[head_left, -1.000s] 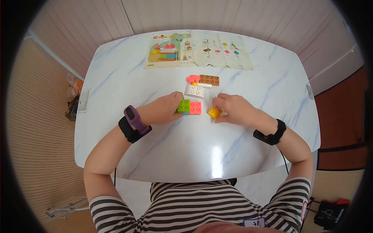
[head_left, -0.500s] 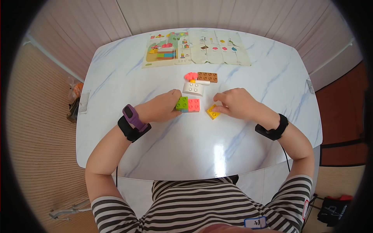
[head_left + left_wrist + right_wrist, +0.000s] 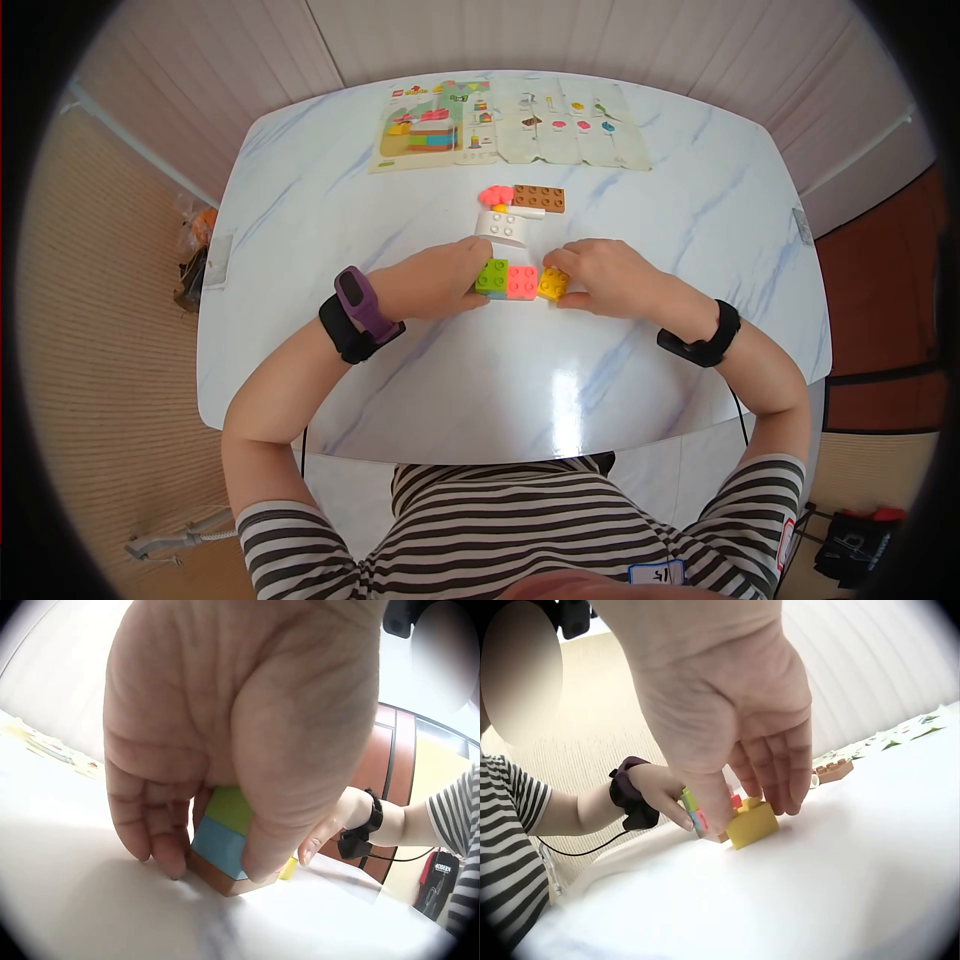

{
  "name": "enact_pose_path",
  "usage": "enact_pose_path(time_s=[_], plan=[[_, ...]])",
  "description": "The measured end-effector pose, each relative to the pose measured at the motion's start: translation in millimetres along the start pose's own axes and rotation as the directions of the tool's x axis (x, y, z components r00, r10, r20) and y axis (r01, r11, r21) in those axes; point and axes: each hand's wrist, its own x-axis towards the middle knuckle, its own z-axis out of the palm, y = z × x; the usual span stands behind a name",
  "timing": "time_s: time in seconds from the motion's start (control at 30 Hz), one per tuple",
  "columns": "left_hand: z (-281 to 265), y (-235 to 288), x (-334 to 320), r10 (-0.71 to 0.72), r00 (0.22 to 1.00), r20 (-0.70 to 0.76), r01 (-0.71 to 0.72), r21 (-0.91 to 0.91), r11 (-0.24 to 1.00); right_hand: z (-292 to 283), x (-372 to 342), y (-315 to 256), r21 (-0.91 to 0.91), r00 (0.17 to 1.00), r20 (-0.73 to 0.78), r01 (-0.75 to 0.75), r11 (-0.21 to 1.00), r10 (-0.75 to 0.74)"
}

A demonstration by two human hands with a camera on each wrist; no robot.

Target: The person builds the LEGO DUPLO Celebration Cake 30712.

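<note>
Close Quarters Are Inviting a Bump

The pale table [image 3: 450, 390] is bearing everything, and its smooth top could be letting pieces skid under a sideways push. The printed sheet [image 3: 580, 140] is lying well apart, probably out of danger. Of the 2 hands, the left hand [image 3: 435, 280] is gripping the stack [image 3: 507, 281], thumb and fingers on opposite sides; the right hand [image 3: 610, 278] is pinching the yellow brick [image 3: 552, 283] between thumb and fingers. The stack is standing mid-table; if the left grip were slackening, a push could be twisting it. The white block [image 3: 501, 226] is sitting just behind, so a backward shove could be knocking it. The yellow brick is standing just beside the stack's pink brick [image 3: 523, 281], contact being impossible to tell; an angled approach could be catching the brown base [image 3: 225, 881] or tipping the yellow brick over.
</note>
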Motion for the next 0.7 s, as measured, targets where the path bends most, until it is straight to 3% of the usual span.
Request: enact_pose_path(time_s=[0.17,0.27,0.4,0.7], plan=[[0,1,2,0.021,1.0,-0.013,-0.021,0.009,1.0,1,-4,5,-0.054,0.999,-0.002,-0.038,0.998,0.038],[-3,1,-3,0.037,0.998,-0.058,-0.04,-0.057,0.998,-18,-11,8,-0.005,0.989,-0.136,-0.054,0.999,0.053],[-7,-3,-3,0.017,1.0,-0.024,-0.02,-0.122,0.992,-25,-7,0,0.121,0.969,-0.236,0.105,0.987,-0.074],[-5,-4,-3,0.068,0.996,-0.055,-0.072,-0.078,0.994,-24,19,-15,0.074,0.99,-0.115,0.084,0.994,-0.075]])
